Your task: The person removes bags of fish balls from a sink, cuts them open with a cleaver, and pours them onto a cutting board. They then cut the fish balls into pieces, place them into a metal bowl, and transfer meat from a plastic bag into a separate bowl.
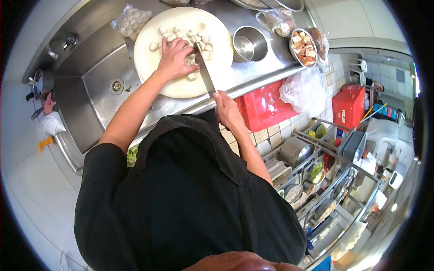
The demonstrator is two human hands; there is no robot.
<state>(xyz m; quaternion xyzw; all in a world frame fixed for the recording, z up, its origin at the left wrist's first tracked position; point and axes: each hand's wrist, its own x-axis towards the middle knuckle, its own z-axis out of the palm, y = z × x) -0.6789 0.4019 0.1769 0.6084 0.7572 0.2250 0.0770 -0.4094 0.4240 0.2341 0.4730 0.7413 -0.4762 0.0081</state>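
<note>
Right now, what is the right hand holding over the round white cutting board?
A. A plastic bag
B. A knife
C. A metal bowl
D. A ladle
B. The right hand grips the handle of a knife whose blade reaches onto the round white cutting board, where the left hand presses down on pale food pieces beside the blade.

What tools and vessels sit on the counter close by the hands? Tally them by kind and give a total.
round white cutting board: 1
knife: 1
empty steel pot: 1
steel bowl of cut cubes: 1
Total: 4
</note>
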